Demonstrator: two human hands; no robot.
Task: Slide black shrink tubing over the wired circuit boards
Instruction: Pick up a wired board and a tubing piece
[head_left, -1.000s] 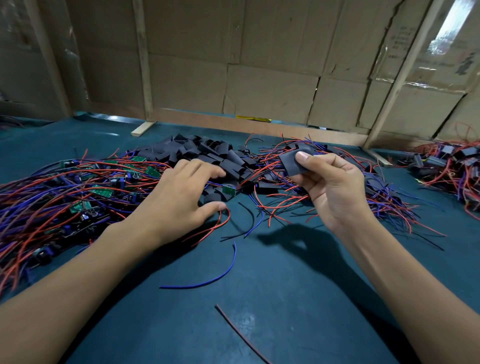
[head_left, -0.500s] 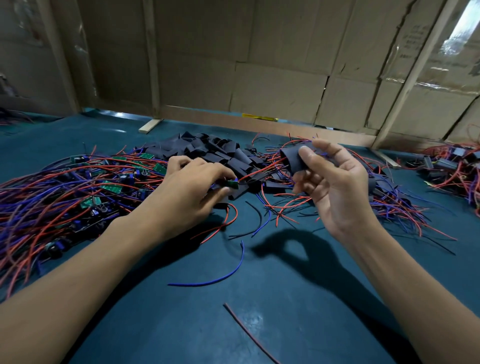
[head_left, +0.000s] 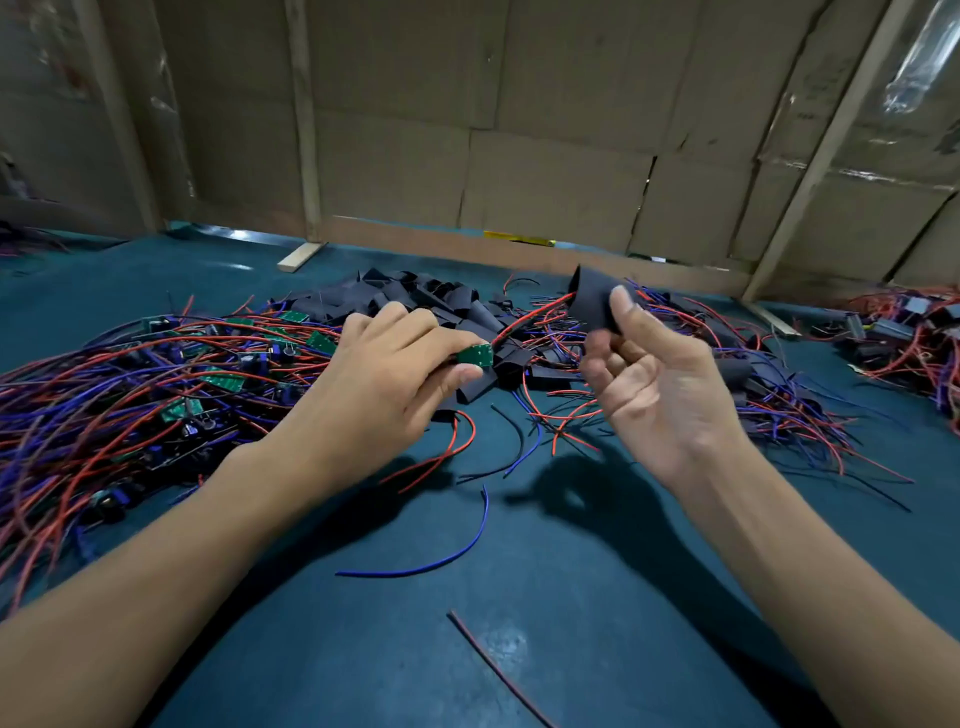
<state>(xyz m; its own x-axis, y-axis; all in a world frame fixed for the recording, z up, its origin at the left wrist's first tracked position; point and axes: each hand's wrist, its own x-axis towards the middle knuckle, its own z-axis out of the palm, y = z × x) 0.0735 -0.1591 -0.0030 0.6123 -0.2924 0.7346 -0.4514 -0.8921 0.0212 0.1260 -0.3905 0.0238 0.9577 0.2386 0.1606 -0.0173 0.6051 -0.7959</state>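
Left hand (head_left: 379, 395) pinching a green board (head_left: 475, 356) between thumb and forefinger, board poking out past the fingertips toward the right, long axis running left to right and tilted slightly up. From the board's far end, a red wire (head_left: 530, 317) stretching up and right toward the tube. Right hand (head_left: 660, 379) palm up, thumb pressing a black tube (head_left: 592, 301) against the fingers behind it; tube sticking up above the thumb tip, mouth aimed up and left, long axis leaning from lower right to upper left. Board and tube apart, a gap between them over the mat (head_left: 545, 597). Whether the wire tip is inside the tube mouth: cannot tell. Behind the hands, a heap of black tubes (head_left: 415, 299). Off to the left, a tangle of wired boards (head_left: 130, 395), red and blue leads sprawling. Near the front, a loose blue wire (head_left: 452, 556) curled on the mat. Far right, another small pile (head_left: 904, 332).
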